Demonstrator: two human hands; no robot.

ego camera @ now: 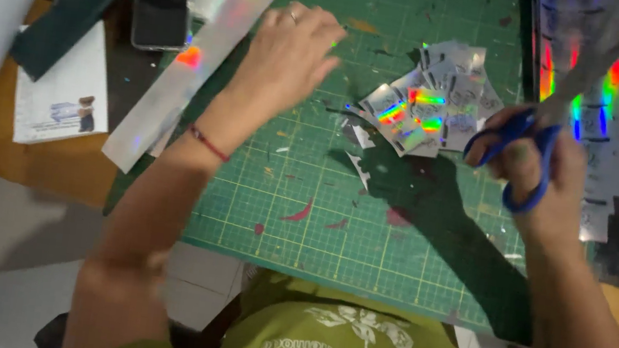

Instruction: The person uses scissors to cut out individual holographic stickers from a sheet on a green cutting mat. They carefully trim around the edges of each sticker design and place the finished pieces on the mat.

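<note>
Left hand (pixel 293 54): held open and flat over the green cutting mat (pixel 306 197), nothing gripped – the long shiny strip (pixel 197 66) is just to its left.
Right hand (pixel 538 171): fingers are closed through the blue handles of the scissors (pixel 560 118), blades pointed far and right.
Done: a pile of small shiny cut pieces (pixel 433 95) is seen between the hands.
Left: the long strip is not yet cut up – another shiny sheet (pixel 582 66) is seen at the far right.
</note>
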